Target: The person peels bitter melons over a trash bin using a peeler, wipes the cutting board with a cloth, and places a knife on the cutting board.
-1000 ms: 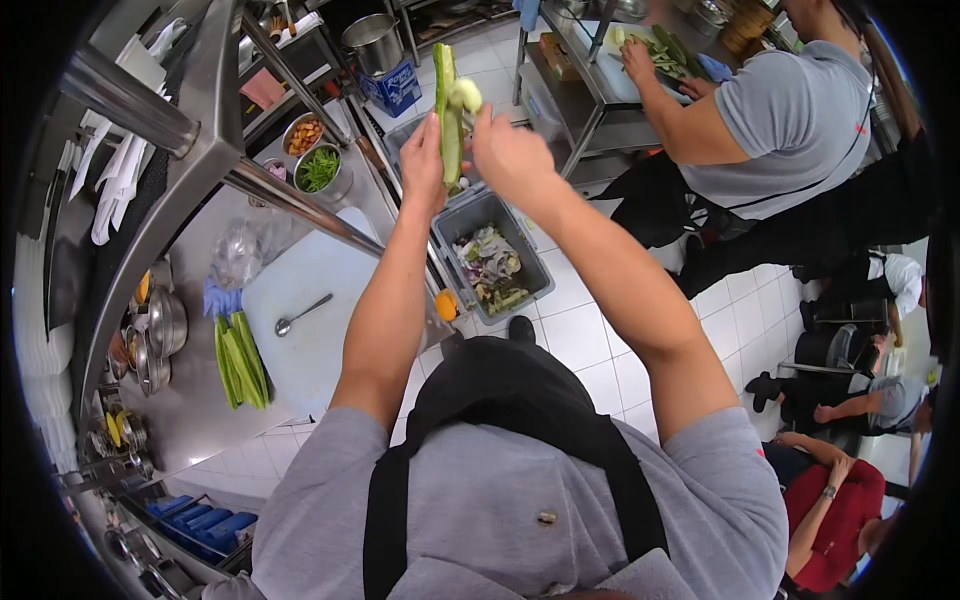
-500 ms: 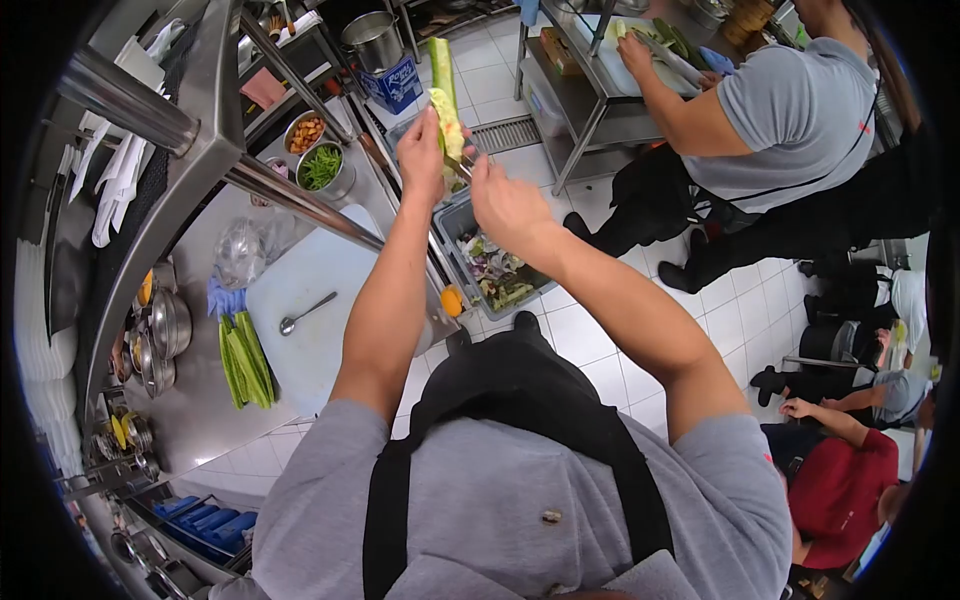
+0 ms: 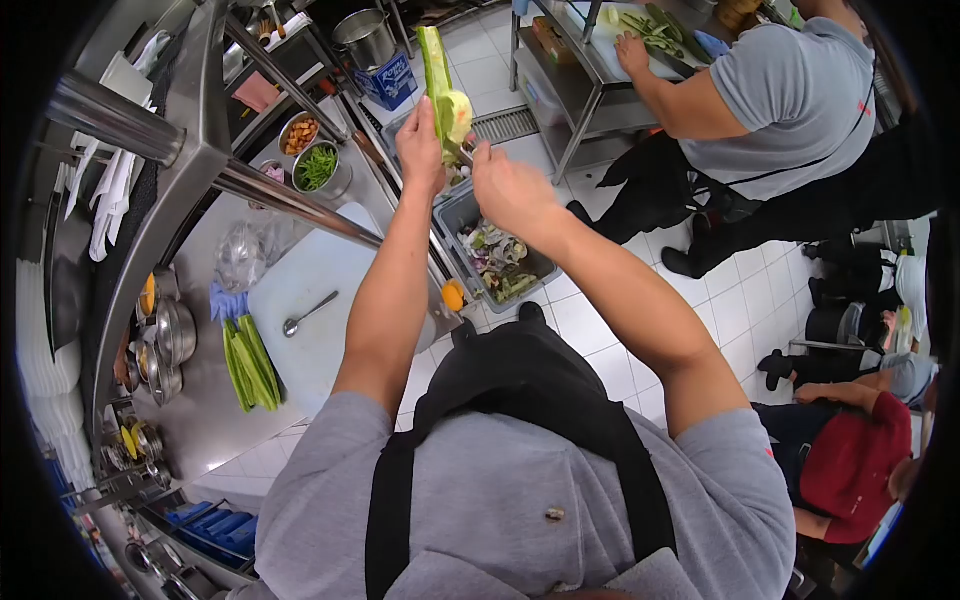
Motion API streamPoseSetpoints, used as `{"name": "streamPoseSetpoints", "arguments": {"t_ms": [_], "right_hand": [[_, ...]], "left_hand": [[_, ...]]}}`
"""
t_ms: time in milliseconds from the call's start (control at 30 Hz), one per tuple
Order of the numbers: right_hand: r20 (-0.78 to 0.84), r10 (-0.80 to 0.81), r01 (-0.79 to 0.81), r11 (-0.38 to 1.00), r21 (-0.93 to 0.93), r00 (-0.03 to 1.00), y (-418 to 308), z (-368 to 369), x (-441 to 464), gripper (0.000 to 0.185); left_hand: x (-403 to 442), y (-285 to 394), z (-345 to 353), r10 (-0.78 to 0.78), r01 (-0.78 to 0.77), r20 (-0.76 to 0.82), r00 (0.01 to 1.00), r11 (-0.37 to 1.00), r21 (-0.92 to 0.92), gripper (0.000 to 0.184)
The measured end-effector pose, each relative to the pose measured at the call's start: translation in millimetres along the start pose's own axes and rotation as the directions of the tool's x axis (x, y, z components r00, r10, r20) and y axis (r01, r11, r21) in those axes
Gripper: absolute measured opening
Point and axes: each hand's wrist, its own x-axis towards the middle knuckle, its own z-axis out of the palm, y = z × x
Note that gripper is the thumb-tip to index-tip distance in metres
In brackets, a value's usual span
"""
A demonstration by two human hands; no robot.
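Pale pulp (image 3: 459, 117) bunches in a curl beside the long green vegetable (image 3: 433, 62), where in the earlier frame it lies stretched along it. At left, green strips (image 3: 250, 365) rest on the steel counter (image 3: 205, 420), near a white board (image 3: 330, 270) with a spoon (image 3: 310, 313) on it. To the right, the left hand (image 3: 419, 150) holds the vegetable in the air by its near part, fingers closed around the side. It looks light and fairly stiff but wet, likely to slip or snap if bent; a broad hold on the skin suits it. The pulp looks soft. The right hand (image 3: 512, 188) is nearly closed, pinching what seems to be a metal utensil (image 3: 466, 153) against the pulp, though fingers hide most of it. Farther right, a scrap bin (image 3: 543, 272) stands nearer than the vegetable.
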Motion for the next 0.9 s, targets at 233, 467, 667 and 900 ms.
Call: {"name": "streamPoseSetpoints", "arguments": {"t_ms": [233, 467, 667, 900], "right_hand": [[0.166, 0.007, -0.040, 0.980, 0.196, 0.986, 12, -20, -14, 0.033], [-0.071, 0.078, -0.061, 0.975, 0.212, 0.994, 15, -34, 53, 0.026], [0.056, -0.121, 0.117, 0.991, 0.069, 0.991, 12, -12, 21, 0.028], [-0.034, -0.172, 0.174, 0.983, 0.066, 0.984, 12, -4, 12, 0.022]], "left_hand": [[-6, 3, -13, -0.053, 0.073, 0.092, 0.994, 0.971, -0.227, 0.047], [-26, -4, -7, -0.202, 0.226, 0.103, 0.974, 0.890, -0.396, 0.048], [-24, 7, -19, -0.219, 0.242, 0.105, 0.970, 0.907, -0.346, 0.047], [-28, 21, -6, -0.239, 0.246, 0.061, 0.969, 0.907, -0.341, 0.046]]}}
